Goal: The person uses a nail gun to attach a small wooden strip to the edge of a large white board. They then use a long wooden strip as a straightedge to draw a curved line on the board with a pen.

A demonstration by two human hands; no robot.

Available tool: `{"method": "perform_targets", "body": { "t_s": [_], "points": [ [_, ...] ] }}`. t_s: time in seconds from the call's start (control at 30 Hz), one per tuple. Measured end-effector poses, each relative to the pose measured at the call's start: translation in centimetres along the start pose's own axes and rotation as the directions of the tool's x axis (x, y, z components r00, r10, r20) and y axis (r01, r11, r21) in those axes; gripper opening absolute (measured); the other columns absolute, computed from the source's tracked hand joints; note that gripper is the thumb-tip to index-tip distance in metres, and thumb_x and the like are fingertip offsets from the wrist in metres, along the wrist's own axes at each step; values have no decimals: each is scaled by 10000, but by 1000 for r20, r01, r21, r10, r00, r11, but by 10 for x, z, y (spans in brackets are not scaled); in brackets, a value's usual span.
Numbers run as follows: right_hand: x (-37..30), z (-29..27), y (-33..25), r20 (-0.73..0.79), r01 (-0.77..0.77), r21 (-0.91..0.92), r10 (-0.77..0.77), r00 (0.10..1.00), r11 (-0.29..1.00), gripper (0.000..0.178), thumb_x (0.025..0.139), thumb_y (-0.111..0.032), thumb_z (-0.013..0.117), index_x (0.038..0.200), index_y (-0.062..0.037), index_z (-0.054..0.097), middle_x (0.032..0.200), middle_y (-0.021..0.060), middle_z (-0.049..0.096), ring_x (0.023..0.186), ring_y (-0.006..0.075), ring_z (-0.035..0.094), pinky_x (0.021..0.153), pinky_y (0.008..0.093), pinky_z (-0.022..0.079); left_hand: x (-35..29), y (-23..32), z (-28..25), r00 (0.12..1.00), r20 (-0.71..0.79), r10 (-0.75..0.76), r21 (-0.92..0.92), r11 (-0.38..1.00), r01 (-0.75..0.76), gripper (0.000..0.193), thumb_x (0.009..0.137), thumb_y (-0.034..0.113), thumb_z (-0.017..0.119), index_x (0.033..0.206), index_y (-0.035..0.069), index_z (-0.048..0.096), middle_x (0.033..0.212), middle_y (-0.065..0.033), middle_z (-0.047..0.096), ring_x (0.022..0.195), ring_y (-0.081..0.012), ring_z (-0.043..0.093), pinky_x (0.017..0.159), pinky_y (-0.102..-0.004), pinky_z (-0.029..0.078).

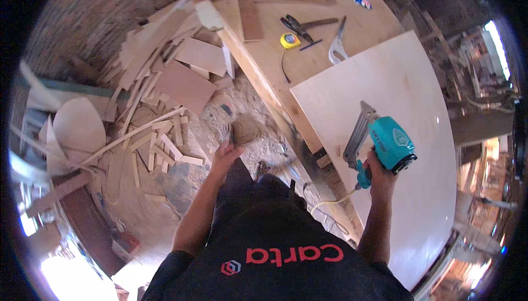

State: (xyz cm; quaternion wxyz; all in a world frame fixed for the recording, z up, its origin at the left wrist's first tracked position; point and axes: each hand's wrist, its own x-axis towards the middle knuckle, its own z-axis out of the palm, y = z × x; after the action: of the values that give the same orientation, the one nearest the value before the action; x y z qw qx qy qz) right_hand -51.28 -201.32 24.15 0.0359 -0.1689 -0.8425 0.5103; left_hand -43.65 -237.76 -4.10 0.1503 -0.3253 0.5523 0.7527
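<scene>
My right hand (380, 170) is wrapped round the handle of a teal nail gun (392, 140), whose grey metal nose and magazine stretch up and to the left. The gun is over a large pale plywood sheet (385, 78) on the workbench. From its grip a yellow air hose (334, 201) runs down toward the bench edge. To the left of the bench, above the floor, my left hand (224, 159) is closed, with a small greyish piece showing at the fingertips, too blurred to name.
A yellow tape measure (289, 40), black-handled pliers (296, 26) and a handsaw (338, 45) lie on the bench's far part (264, 62). Wood offcuts (184, 86) and strips cover the floor at left, beside sawdust. The bench's long edge (258, 84) runs between my hands.
</scene>
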Motion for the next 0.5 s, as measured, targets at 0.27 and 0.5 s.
{"method": "perform_targets", "body": {
  "t_s": [0.27, 0.5],
  "points": [
    [33, 87, -2, -144, -354, -197, 330, 933, 914, 244, 852, -135, 766, 1024, -25, 632, 761, 44, 650, 573, 140, 613, 528, 284, 501, 119, 77, 83, 930, 342, -134, 101, 989, 105, 1229, 722, 344, 892, 1535, -81, 73, 1576, -270, 219, 1442, -346, 295, 1156, -445, 309],
    [41, 82, -10, -208, -506, -581, 485, 849, 637, 207, 874, -217, 751, 962, -53, 661, 753, 17, 645, 626, 126, 609, 585, 282, 496, 117, 89, 137, 908, 409, -90, 112, 993, 48, 1413, 608, 501, 915, 1538, -51, 7, 1562, -266, 195, 1455, -373, 252, 1187, -441, 244]
  ]
}}
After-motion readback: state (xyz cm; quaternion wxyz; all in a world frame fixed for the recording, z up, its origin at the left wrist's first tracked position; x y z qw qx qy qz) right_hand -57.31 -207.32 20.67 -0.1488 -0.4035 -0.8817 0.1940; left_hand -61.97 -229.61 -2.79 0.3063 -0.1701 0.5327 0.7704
